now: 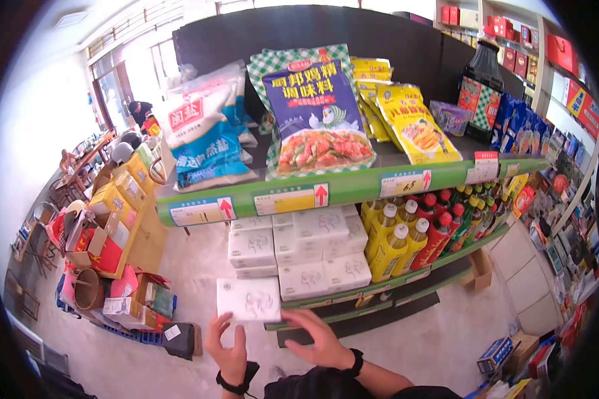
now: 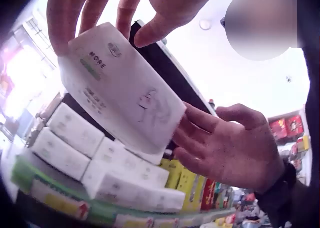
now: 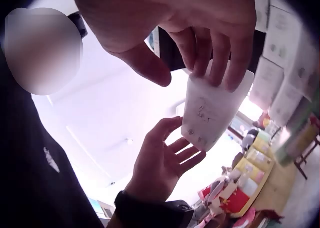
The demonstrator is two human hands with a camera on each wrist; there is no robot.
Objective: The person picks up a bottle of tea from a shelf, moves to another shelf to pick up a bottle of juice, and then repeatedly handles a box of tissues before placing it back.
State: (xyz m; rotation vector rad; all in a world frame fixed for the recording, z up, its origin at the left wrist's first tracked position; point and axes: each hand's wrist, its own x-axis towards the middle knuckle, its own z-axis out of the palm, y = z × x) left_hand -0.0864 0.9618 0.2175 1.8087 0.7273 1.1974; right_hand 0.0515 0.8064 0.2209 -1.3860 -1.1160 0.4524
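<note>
Your hands are both up at a white tissue pack (image 1: 249, 299), held in the air just in front of the lower shelf (image 1: 353, 287), beside the stacked white tissue packs (image 1: 299, 256) there. Left hand (image 1: 227, 349) has fingers and thumb curled round one end of the pack; in the left wrist view the thumb (image 2: 150, 35) and fingertips pinch its top edge. Right hand (image 1: 319, 339) is spread flat, straight fingers (image 2: 192, 138) touching the pack's far end, not gripping. Expect it to be light, soft and squashy: a plastic-wrapped block of tissue, so the film is likely slick and dents if you squeeze hard. Best hold is probably across the short ends or flat on the broad faces, palms supporting, not by a pinched corner, since the wrapper could slip or tear. Not fragile. Yellow bottles (image 1: 393, 243) stand on the same shelf to the right, well apart from the hands.
</note>
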